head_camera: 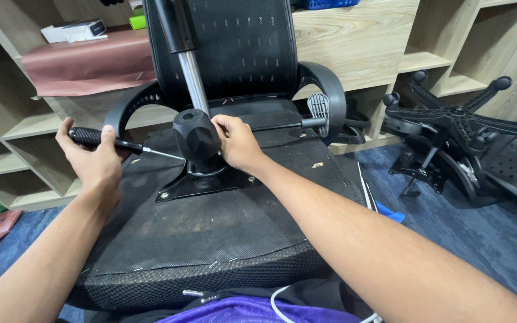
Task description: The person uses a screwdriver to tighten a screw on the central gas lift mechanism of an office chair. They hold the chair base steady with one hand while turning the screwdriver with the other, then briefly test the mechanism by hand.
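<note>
Closest to me is a bit of purple cloth [252, 311], and just past it lies the upside-down chair seat [210, 239], its black underside facing up.

My left hand [94, 161] is wrapped tight around the black handle of a screwdriver [118, 143]. Its thin metal tip points at the black knob-shaped cover [195, 136] in the middle of the seat. My right hand [237, 143] is pressed on the other side of that cover, fingers curled on it, not gripping all the way round. The cover sits on a flat metal plate [210, 182] that lies on the seat. A shiny pole [194, 81] goes up from the cover.

I think the sharp tip could slip off the smooth cover. If it does, it could poke my right hand, because that hand is right across from the tip. The seat might also rock if I push hard, since I cannot tell what it rests on.

A grey lever [318, 106] sticks out past my right hand, close by. The two curved armrests [330, 90] stand at the sides. Behind is the mesh chair back [240, 48]. Far right on the blue floor [480, 239] lies a black star-shaped chair base [456, 119], well apart. Wooden shelves [31, 125] stand at the back.
</note>
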